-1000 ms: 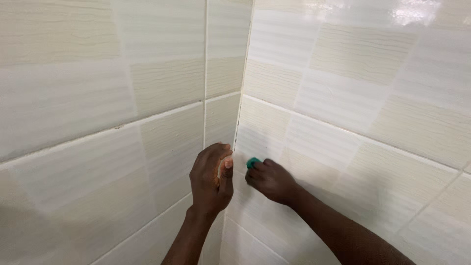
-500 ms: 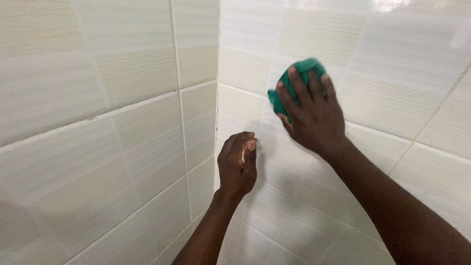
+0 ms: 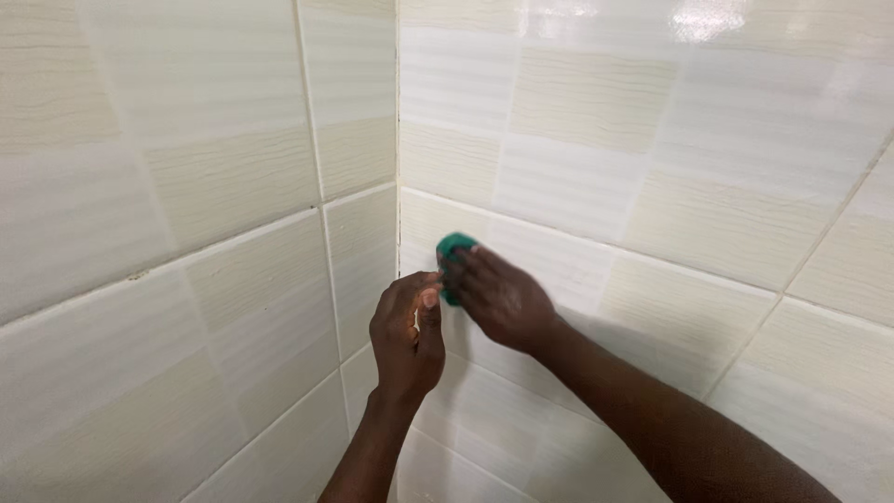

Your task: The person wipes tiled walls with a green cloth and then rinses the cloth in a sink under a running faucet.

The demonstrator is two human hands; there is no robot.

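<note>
Green scrub pad (image 3: 453,250) now low on rt wall, just beside corner joint (image 3: 398,186); half a sec ago was high up on same wall, well rt of corner. Back down to about where it sat 1 s ago, so reads as up-and-down wiping of tile strip next to corner, prob. still mid-pass.

L → R:
- Left wall tiles (image 3: 186,279): glossy cream, grout lines, small dark fleck on one horiz. line. Not touched.
- Left hand (image 3: 407,326): closed in loose fist, thumb up against index, just in front of corner; fingers curled tight, whether pinching anything cannot tell. Hardly shifted across the three views.
- Right hand (image 3: 498,298): fingers together, pressing pad flat to rt wall tile (image 3: 652,233); motion blur on knuckles. Only top edge of pad shows above fingertips.

Edges/room: corner joint hard stop to left of pad; left fist close below, nearly touching rt fingers. Open tile up and to rt; forearms occupy lower area.
</note>
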